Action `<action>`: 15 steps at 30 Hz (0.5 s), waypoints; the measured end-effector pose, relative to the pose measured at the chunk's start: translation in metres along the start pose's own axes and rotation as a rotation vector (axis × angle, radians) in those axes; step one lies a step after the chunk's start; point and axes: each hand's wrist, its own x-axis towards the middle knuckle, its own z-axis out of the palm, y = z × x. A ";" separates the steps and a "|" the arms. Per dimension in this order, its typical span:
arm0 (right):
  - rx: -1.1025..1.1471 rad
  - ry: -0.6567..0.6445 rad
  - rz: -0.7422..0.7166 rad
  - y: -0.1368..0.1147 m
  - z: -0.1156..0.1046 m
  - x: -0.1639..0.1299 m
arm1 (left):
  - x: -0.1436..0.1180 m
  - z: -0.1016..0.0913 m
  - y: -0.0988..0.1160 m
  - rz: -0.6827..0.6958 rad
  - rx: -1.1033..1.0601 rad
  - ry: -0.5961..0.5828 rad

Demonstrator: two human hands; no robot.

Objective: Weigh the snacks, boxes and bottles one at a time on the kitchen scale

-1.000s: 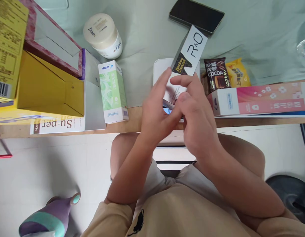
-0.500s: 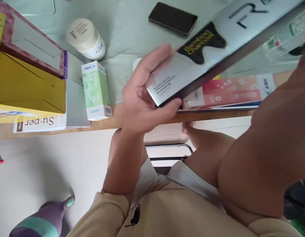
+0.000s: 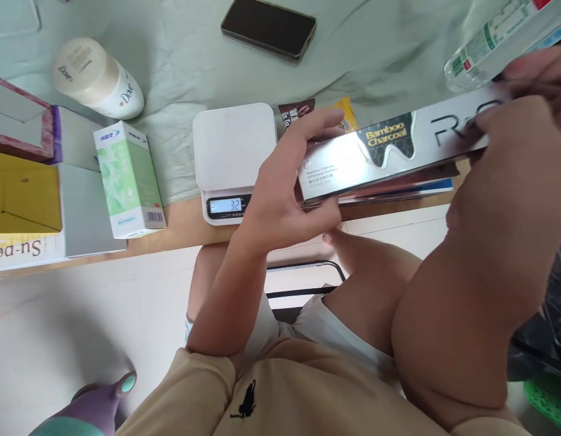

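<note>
Nearest the camera are the person's tan shirt (image 3: 280, 393) and bare knees, over a pale floor (image 3: 103, 315). A purple and teal slipper (image 3: 87, 409) shows at the bottom left corner, and a green basket (image 3: 551, 396) at the bottom right.

Above the knees, both hands hold a long silver toothpaste box (image 3: 389, 151) marked "Bamboo Charcoal", lifted clear of the table and lying nearly level, just right of the white kitchen scale (image 3: 232, 151). The left hand (image 3: 280, 194) takes the box's near end, thumb underneath and fingers spread over the top edge. The right hand (image 3: 517, 133) clasps the far end, fingers curled around it, though blur hides the exact grip.

The scale sits at the table's wooden front edge (image 3: 180, 227), its display reading 32 and its platform bare. Left of the scale stands a green and white carton (image 3: 128, 178); further left lie a grey box printed "Su-per" (image 3: 48, 224) and an open yellow carton (image 3: 21, 200). Right of the scale, partly behind the toothpaste box, are a cocoa snack packet (image 3: 296, 114) and a yellow packet (image 3: 346, 110).

Beyond the scale a pale green cloth (image 3: 375, 54) covers the table. On it a Dove jar (image 3: 96, 79) lies to the left, a dark phone (image 3: 268, 27) face up behind the scale, and a clear plastic bottle (image 3: 484, 42) at the far right.
</note>
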 end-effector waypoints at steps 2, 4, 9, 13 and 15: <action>0.074 0.232 0.062 0.005 0.010 0.007 | 0.000 0.001 -0.011 0.063 -0.062 0.026; 0.148 0.325 0.170 0.007 0.018 0.014 | -0.002 0.001 -0.020 0.113 -0.121 0.051; 0.231 0.330 0.546 0.009 0.021 0.026 | -0.009 0.004 -0.020 -0.067 -0.329 0.159; 0.359 0.124 0.553 0.011 0.018 0.024 | -0.007 0.005 -0.008 -0.168 -0.506 0.204; 0.304 0.074 0.501 0.015 0.018 0.022 | -0.006 0.004 -0.004 -0.244 -0.535 0.248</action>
